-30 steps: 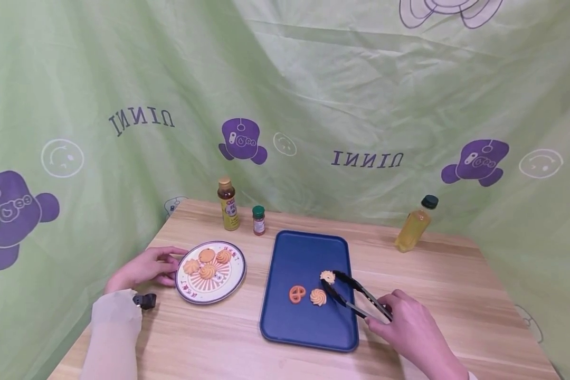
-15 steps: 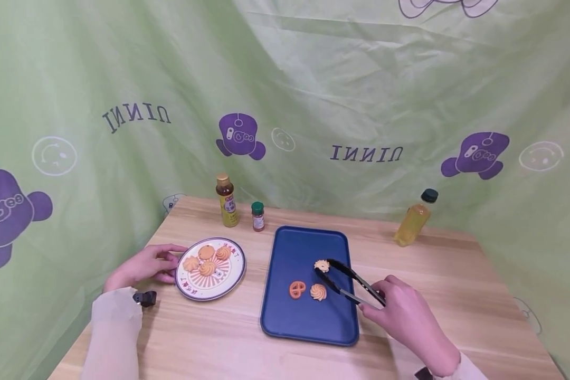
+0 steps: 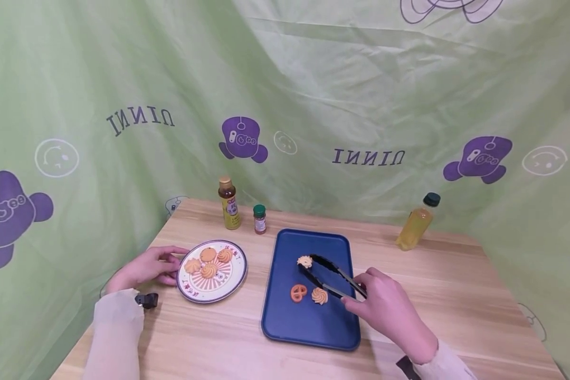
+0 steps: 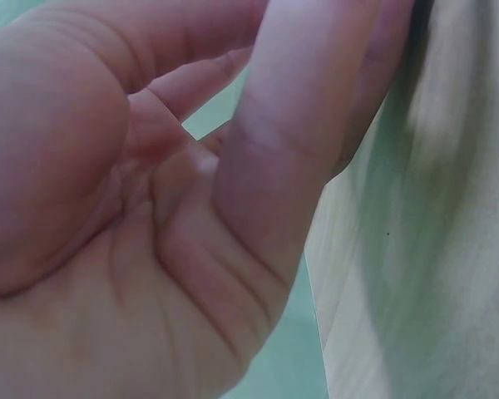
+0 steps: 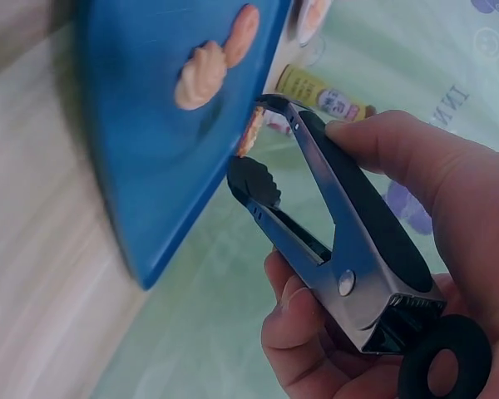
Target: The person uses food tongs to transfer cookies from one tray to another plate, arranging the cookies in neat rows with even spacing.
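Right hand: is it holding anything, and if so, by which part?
The right hand holds the tongs by their handle arms, behind the tips; those tips pinch a cookie by opposite edges.

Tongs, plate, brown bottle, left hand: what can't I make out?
Head: handle end of the tongs, covered by the right hand.
Head: fine print on the brown bottle, too small.
Right wrist: most of the plate, beyond the top edge.
Left wrist: nearest fingertip of the left hand, beyond the top edge.
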`<state>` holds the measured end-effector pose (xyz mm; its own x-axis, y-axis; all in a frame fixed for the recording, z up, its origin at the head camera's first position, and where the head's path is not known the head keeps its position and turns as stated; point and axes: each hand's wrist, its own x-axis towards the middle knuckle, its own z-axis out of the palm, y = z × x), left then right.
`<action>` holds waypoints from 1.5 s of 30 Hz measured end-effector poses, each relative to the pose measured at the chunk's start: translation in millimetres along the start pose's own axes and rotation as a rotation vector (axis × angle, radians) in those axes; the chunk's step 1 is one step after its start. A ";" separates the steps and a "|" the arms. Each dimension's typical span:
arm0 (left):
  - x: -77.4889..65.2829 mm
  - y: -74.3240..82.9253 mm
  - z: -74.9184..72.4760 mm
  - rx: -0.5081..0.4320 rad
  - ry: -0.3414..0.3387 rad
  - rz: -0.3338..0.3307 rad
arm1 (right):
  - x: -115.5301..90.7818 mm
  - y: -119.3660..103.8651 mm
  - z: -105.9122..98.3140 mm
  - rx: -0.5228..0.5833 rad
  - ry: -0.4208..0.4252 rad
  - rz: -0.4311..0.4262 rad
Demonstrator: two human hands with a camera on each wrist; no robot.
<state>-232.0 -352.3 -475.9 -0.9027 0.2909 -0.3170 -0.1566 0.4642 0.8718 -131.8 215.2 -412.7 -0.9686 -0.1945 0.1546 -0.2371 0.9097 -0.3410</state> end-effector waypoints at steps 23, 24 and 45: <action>-0.6 0.8 0.7 -0.021 -0.009 0.016 | 42.6 -79.1 31.2 0.127 -0.052 -0.149; -0.9 1.3 1.0 -0.023 -0.008 0.015 | 44.1 -82.6 32.5 0.131 -0.056 -0.160; -2.0 2.7 3.2 0.002 0.023 0.011 | 66.2 -120.3 66.3 0.063 -0.091 -0.296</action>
<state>-229.3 -349.0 -474.2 -0.9134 0.2765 -0.2989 -0.1461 0.4626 0.8744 -172.3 68.6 -422.9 -0.8587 -0.4825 0.1728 -0.5114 0.7844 -0.3509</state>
